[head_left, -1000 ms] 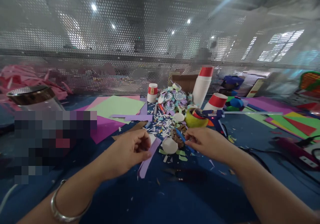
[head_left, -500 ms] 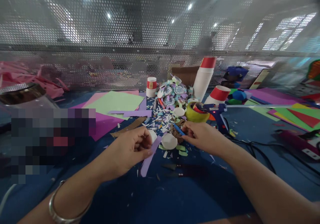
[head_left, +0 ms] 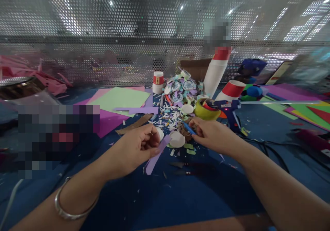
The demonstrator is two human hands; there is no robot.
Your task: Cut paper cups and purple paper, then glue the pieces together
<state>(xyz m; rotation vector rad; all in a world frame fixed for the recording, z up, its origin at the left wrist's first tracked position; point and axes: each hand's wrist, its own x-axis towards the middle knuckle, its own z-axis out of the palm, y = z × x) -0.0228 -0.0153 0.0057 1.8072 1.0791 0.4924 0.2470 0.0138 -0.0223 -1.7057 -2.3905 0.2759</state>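
In the head view my left hand (head_left: 136, 148) has its fingers curled, with the thumb against a purple paper strip (head_left: 154, 160); the grip itself is partly hidden. Just behind these fingers shows a white paper piece (head_left: 160, 133). My right hand (head_left: 210, 133) is closed round a blue pen (head_left: 189, 128), its tip pointing up and left. Between the hands lies a round white paper disc (head_left: 177, 140), beside green paper scraps (head_left: 190, 149). A pair of dark snips (head_left: 187, 169) rests on the blue tabletop in front of them.
Paper snippets and a pile of decorated discs (head_left: 180, 88) lie ahead. Yellow-green tape (head_left: 206, 110), a blue glue gun (head_left: 229, 112), stacked paper cups (head_left: 216, 72) and dark cables (head_left: 268, 146) are on the right. Coloured paper sheets (head_left: 116, 100) lie left.
The view has tilted slightly down, so the scene sits higher and a little further right. Both hands keep nearly the same pose beside the strip and the disc.
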